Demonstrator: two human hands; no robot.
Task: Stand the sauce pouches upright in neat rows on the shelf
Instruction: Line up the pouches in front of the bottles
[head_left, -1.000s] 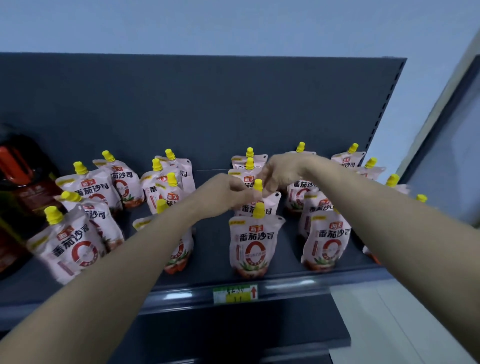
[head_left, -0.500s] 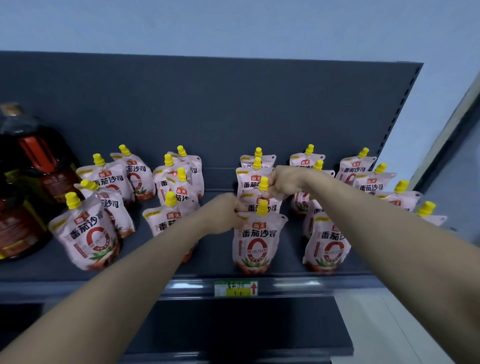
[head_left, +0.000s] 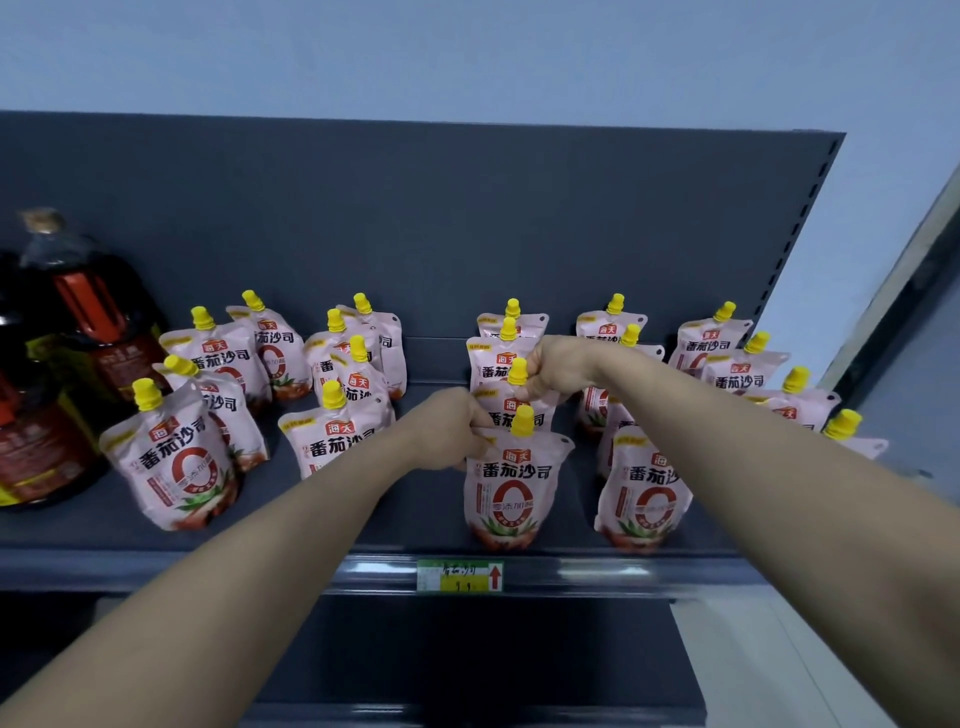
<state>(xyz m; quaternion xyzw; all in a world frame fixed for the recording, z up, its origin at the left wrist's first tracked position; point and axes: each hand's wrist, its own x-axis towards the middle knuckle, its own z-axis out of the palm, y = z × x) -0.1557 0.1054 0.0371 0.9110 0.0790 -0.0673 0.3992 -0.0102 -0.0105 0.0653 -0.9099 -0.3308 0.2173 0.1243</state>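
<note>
Pink sauce pouches with yellow caps stand in several rows on the dark grey shelf (head_left: 363, 525). In the middle row, my left hand (head_left: 451, 428) pinches the top left corner of the front pouch (head_left: 511, 488). My right hand (head_left: 558, 366) is closed on the top of the second pouch (head_left: 511, 408) just behind it, beside its yellow cap. Two more pouches stand behind those. The left rows lean and stagger; their front pouch (head_left: 176, 462) tilts left. My left forearm hides part of another pouch (head_left: 332, 436).
Large dark oil bottles (head_left: 57, 374) stand at the shelf's left end. A green and yellow price tag (head_left: 460, 576) sits on the front rail. The shelf's back panel (head_left: 467, 218) rises behind the rows. The right edge meets a pale wall.
My left hand has slid down from the second pouch to the front pouch's top corner. My right hand stays on the second pouch. The camera has turned slightly left, showing more of the oil bottles.
</note>
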